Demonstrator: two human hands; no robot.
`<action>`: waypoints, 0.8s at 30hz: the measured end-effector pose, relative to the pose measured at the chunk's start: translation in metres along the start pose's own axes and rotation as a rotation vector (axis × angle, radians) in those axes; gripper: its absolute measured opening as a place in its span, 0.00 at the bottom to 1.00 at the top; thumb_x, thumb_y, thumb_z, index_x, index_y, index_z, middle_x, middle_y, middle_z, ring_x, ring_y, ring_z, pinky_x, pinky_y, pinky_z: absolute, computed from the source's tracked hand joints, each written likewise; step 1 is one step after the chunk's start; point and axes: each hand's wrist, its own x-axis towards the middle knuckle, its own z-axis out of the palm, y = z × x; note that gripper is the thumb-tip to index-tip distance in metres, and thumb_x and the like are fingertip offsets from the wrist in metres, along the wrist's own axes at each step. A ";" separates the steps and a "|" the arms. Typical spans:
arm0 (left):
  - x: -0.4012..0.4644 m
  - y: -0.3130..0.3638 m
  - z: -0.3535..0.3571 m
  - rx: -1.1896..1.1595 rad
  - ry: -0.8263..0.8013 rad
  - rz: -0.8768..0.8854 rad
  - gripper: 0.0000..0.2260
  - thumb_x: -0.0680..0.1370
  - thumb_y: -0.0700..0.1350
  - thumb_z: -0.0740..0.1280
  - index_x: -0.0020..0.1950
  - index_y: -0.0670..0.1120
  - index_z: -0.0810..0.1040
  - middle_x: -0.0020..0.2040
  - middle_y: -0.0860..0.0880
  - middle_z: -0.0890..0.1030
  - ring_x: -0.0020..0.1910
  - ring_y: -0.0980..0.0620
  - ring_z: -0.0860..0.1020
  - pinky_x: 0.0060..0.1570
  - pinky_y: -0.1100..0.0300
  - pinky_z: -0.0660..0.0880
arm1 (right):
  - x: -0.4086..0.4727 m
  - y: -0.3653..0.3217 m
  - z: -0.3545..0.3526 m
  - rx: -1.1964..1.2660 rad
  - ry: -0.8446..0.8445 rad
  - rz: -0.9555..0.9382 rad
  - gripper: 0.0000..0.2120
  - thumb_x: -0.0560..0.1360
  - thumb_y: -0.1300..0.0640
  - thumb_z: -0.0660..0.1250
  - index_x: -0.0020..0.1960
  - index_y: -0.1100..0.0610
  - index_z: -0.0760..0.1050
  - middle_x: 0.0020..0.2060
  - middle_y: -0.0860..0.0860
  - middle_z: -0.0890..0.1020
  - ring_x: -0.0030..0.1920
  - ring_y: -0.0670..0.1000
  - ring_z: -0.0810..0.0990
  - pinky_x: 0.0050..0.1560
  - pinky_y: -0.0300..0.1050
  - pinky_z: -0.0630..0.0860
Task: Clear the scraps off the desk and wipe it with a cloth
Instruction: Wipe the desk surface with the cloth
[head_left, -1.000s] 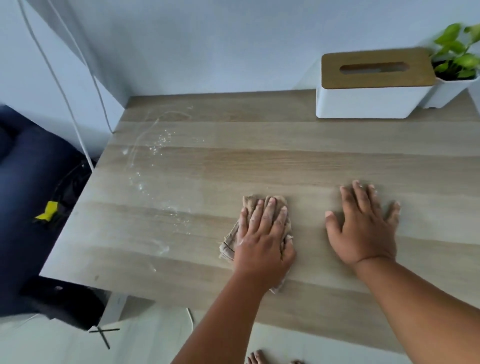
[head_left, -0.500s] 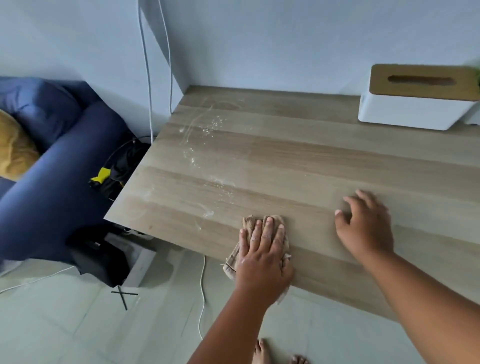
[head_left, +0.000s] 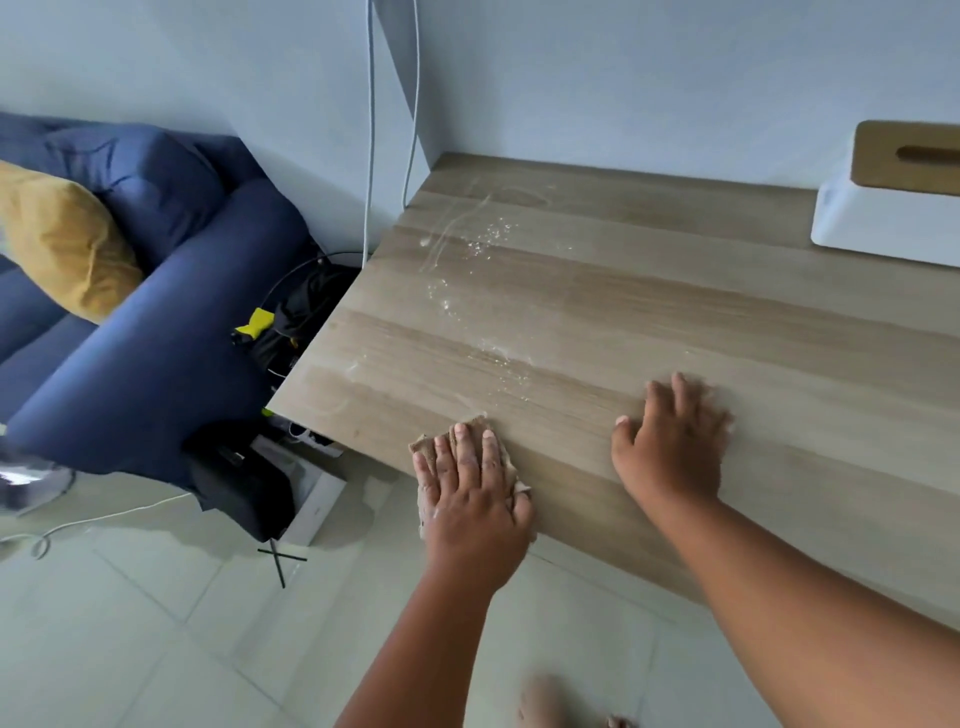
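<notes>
A light wooden desk (head_left: 649, 312) fills the right of the view. White crumbs and smeared streaks (head_left: 478, 244) run down its left part. My left hand (head_left: 470, 493) presses flat on a small brown cloth (head_left: 423, 447) at the desk's near edge, and part of the cloth hangs past that edge. My right hand (head_left: 672, 441) rests on the bare wood to the right of it, fingers spread, holding nothing.
A white tissue box with a wooden lid (head_left: 898, 202) stands at the back right. A blue sofa (head_left: 150, 332) with a yellow cushion (head_left: 62, 239) sits left of the desk. Cables (head_left: 370, 130) hang down the wall; bags and boxes (head_left: 280, 467) lie below the desk's left end.
My left hand has dragged the cloth toward me, to the desk's near edge. The view has swung left, so the plant is out of sight and the sofa has come in.
</notes>
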 end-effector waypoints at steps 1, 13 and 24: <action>0.006 -0.006 -0.001 -0.013 -0.011 -0.036 0.38 0.77 0.63 0.42 0.85 0.47 0.45 0.84 0.40 0.40 0.82 0.39 0.35 0.77 0.40 0.29 | 0.002 -0.007 0.004 -0.033 -0.016 0.022 0.31 0.79 0.43 0.60 0.79 0.53 0.63 0.83 0.56 0.54 0.82 0.64 0.46 0.79 0.70 0.43; 0.049 -0.021 -0.002 -0.081 0.005 -0.130 0.47 0.75 0.75 0.39 0.83 0.45 0.34 0.84 0.43 0.36 0.81 0.43 0.30 0.79 0.41 0.35 | 0.009 -0.019 0.028 -0.267 -0.011 0.078 0.40 0.77 0.31 0.42 0.83 0.52 0.53 0.84 0.56 0.49 0.81 0.68 0.42 0.75 0.77 0.39; 0.112 -0.013 -0.009 -0.124 0.042 -0.164 0.44 0.77 0.72 0.39 0.84 0.43 0.44 0.85 0.41 0.43 0.83 0.42 0.36 0.79 0.39 0.37 | 0.007 -0.022 0.024 -0.249 0.036 0.078 0.40 0.76 0.32 0.48 0.82 0.52 0.60 0.83 0.56 0.54 0.82 0.66 0.47 0.76 0.75 0.41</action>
